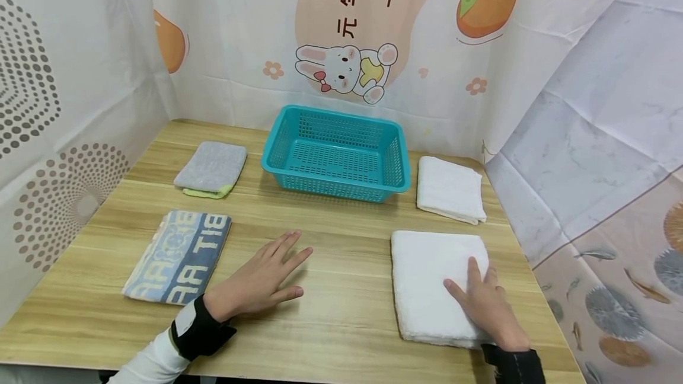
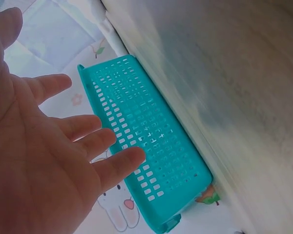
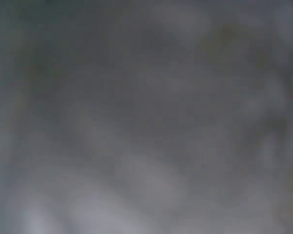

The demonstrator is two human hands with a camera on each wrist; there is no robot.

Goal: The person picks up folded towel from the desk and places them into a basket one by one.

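At the right of the head view, my right hand (image 1: 488,307) rests on a large folded white towel (image 1: 427,277), its fingers spread over the top. The right wrist view is a grey blur and shows no clear shape. My left hand (image 1: 261,280) is held over the table with spread fingers and nothing in it. Just left of it lies a folded blue towel (image 1: 181,256) with pale lettering. In the left wrist view the left palm and fingers (image 2: 119,168) appear in front of a teal plastic basket (image 2: 136,117).
The teal basket (image 1: 341,185) stands at the back middle of the wooden table (image 1: 331,325), nothing inside it. A folded grey cloth (image 1: 213,165) with a green edge lies at back left. Behind the large towel is a smaller folded white towel (image 1: 448,188). Printed curtains (image 1: 240,46) enclose the table.
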